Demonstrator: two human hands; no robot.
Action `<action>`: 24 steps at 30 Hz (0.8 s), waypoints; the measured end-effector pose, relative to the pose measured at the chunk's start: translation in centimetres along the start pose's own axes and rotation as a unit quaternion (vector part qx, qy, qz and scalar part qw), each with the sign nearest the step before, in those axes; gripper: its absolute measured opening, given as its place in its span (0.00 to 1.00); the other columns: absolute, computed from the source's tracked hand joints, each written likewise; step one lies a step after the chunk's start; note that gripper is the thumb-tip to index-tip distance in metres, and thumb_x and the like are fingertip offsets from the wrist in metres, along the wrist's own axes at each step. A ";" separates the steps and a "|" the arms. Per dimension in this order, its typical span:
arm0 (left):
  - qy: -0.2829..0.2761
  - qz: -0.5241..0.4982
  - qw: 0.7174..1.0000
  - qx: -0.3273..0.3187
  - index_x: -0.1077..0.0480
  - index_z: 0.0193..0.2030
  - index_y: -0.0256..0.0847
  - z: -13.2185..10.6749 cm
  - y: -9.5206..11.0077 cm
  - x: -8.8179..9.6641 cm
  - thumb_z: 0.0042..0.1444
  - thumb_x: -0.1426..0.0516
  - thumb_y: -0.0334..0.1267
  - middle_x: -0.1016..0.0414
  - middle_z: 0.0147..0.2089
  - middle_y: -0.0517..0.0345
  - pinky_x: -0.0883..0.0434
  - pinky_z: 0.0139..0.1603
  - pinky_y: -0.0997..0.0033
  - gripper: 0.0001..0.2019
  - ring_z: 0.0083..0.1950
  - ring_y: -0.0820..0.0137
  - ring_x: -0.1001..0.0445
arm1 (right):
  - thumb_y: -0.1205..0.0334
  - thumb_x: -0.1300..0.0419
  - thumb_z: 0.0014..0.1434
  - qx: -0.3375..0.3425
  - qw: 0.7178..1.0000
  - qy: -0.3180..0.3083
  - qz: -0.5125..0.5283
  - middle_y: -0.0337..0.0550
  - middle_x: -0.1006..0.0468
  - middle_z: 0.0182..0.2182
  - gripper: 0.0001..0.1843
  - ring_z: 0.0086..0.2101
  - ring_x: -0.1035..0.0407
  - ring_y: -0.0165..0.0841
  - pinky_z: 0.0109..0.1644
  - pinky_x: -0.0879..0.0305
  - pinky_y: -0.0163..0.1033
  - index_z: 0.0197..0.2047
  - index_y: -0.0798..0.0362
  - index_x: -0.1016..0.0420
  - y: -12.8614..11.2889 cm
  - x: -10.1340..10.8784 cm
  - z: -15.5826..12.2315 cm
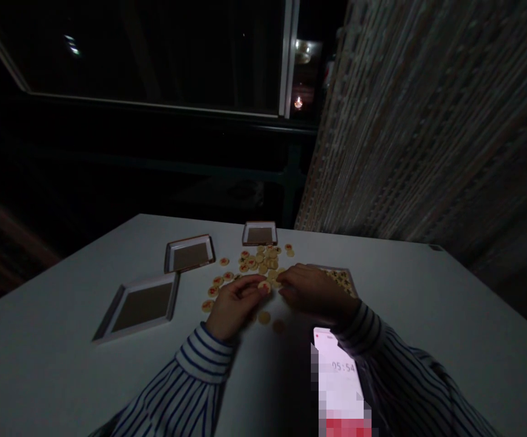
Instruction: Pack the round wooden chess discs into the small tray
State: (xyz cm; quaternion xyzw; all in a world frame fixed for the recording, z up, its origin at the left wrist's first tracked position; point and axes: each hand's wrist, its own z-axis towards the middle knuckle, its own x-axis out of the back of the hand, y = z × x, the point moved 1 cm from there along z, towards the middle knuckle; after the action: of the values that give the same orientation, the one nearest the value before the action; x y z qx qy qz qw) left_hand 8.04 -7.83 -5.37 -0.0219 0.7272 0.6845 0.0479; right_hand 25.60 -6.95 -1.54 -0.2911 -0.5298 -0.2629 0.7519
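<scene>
My left hand point(237, 303) pinches a round Chinese chess piece point(265, 287) with a red character on its face. Close by, my right hand point(311, 291) has its fingers curled down at the near edge of the pile; whether a piece is between its fingertips is hidden. Pale wooden pieces point(262, 267) lie heaped beyond both hands, some face up with red characters, others blank side up. Several red-marked pieces point(218, 281) are spread left of the heap. Under and beyond my right forearm, a box point(353, 288) holds rows of pieces with dark characters point(340, 280).
Three shallow box parts stand on the white table point(54, 297): a large one at left point(172, 297), a smaller one behind it point(167, 258), and one at the back point(260, 223). A lit phone point(339, 382) lies near me. Beaded strings point(409, 121) hang behind the table.
</scene>
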 end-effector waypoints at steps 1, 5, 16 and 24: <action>0.002 -0.003 1.000 -0.001 0.28 0.35 0.37 0.0 -0.1 0.0 0.35 0.35 0.42 0.23 0.29 0.56 0.29 0.33 0.74 0.18 0.30 0.70 0.25 | 0.62 0.49 0.58 -0.010 1.000 0.005 -0.003 0.45 0.27 0.39 0.12 0.40 0.35 0.32 0.45 0.43 0.38 0.44 0.55 0.31 0.3 0.0 -0.5; -0.013 -0.018 1.000 -0.007 0.29 0.34 0.37 0.1 -0.3 -0.4 0.38 0.36 0.42 0.23 0.28 0.57 0.29 0.35 0.73 0.16 0.32 0.71 0.25 | 0.62 0.50 0.58 -0.026 0.999 0.032 -0.010 0.44 0.26 0.35 0.11 0.38 0.34 0.32 0.42 0.42 0.38 0.42 0.54 0.30 1.5 0.1 -2.8; -0.034 0.008 0.999 -0.016 0.28 0.35 0.37 -0.7 0.6 -4.7 0.43 0.38 0.41 0.24 0.31 0.58 0.29 0.34 0.76 0.13 0.29 0.74 0.26 | 0.59 0.57 0.63 -0.081 0.991 0.106 -0.008 0.42 0.29 0.26 0.17 0.30 0.37 0.29 0.36 0.43 0.34 0.30 0.55 0.31 2.9 1.0 -8.5; -0.054 -0.013 0.998 -0.031 0.27 0.38 0.36 -0.4 0.5 -8.4 0.43 0.39 0.43 0.23 0.37 0.54 0.28 0.35 0.72 0.16 0.31 0.71 0.25 | 0.60 0.62 0.64 -0.127 0.976 0.172 0.028 0.44 0.27 0.29 0.20 0.32 0.35 0.30 0.39 0.40 0.36 0.34 0.56 0.31 4.5 0.6 -10.7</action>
State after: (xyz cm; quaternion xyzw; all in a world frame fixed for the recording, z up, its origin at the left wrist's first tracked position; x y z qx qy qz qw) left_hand 16.30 -8.45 -4.06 0.0038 0.7018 0.7060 0.0952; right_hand 35.89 -11.54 -4.63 -0.3492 -0.3461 -0.3527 0.7962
